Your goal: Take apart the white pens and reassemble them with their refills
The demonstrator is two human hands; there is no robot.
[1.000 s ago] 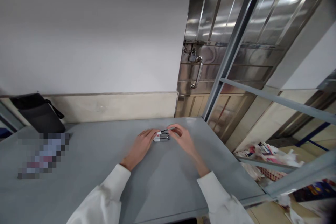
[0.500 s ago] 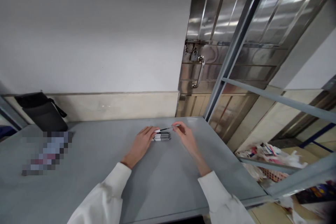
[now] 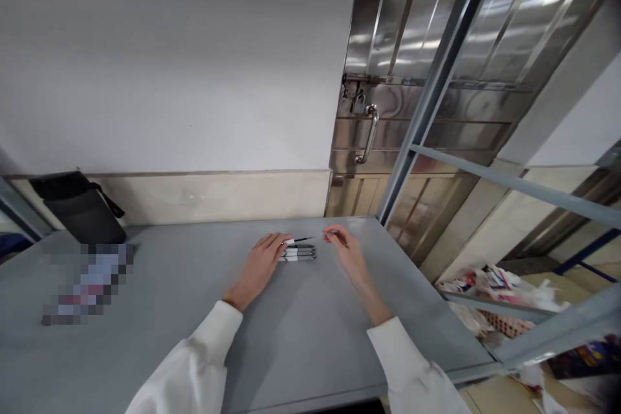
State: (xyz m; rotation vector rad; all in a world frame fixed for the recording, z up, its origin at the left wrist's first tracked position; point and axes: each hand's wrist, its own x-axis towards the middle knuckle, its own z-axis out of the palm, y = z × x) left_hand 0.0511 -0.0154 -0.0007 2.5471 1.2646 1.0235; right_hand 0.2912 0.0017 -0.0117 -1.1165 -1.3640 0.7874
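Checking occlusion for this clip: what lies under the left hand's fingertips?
The left hand rests on the grey table, fingertips covering the left ends of the pens. Those ends are hidden.

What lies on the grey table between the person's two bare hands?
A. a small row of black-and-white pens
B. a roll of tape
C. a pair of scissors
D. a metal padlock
A: a small row of black-and-white pens lies on the grey table between the left hand and the right hand, which pinches the end of the farthest pen.
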